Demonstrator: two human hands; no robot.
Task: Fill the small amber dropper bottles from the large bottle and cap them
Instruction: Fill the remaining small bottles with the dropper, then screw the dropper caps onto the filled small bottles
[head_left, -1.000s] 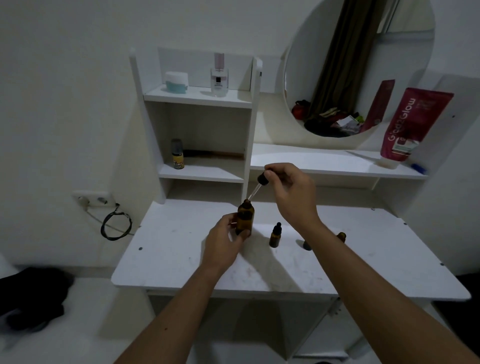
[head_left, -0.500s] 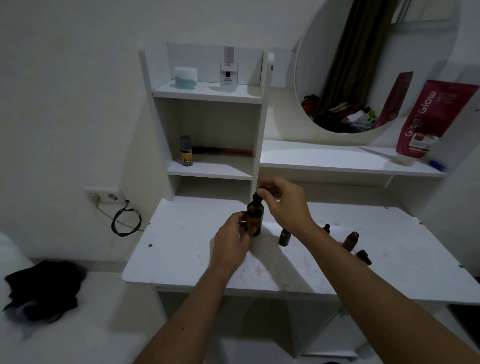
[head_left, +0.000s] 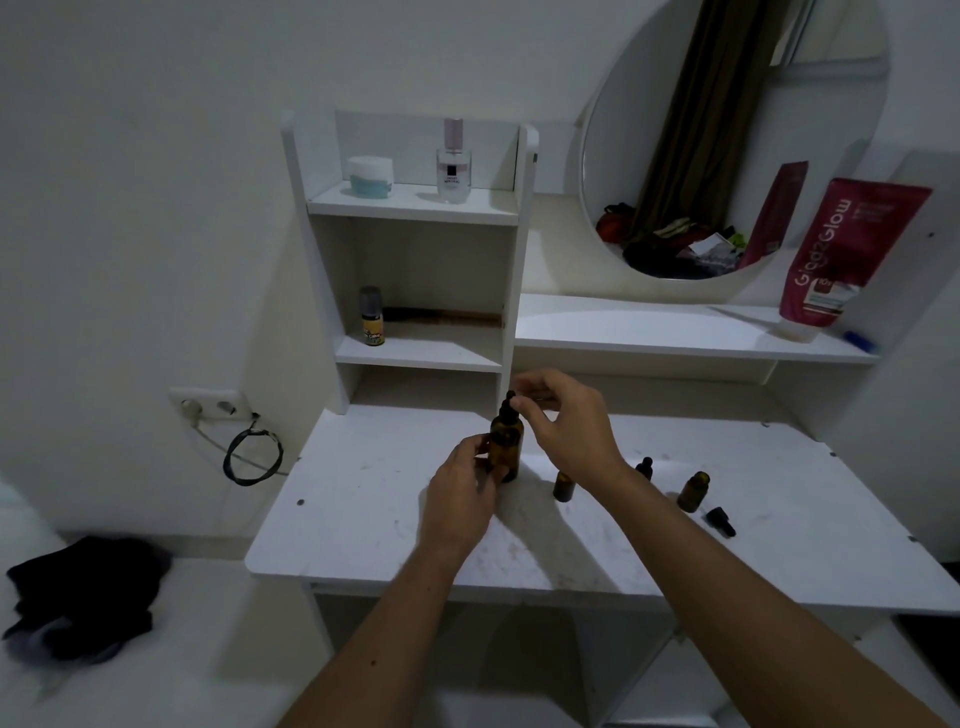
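A second ago the right hand (head_left: 566, 426) held the dropper clear above the big bottle (head_left: 506, 447), its glass tube slanting down toward the neck; half a second ago the cap was down on the neck with the fingertips pinching it; now the dropper cap (head_left: 510, 402) sits on the bottle and the right fingers (head_left: 524, 410) curl just beside and over it, loosely bent, and whether they still pinch the cap or have just let go I cannot tell. The left hand (head_left: 462, 483) has stayed where it was, fingers wrapped round the lower body of the bottle, steadying it upright on the desk (head_left: 363, 519). That reads as the dropper being put back, either to draw another load or to close the bottle. Under the right wrist stands a small bottle (head_left: 563, 486), its top hidden by the wrist; just past the wrist a capped bottle (head_left: 645, 466) shows, partly hidden by the forearm. Farther out from the right fingers stands an open bottle (head_left: 693, 491) with no cap, and a loose dropper (head_left: 721, 521) lies beside it. So at least one small bottle waits to be capped, and whether it holds liquid the frame does not show
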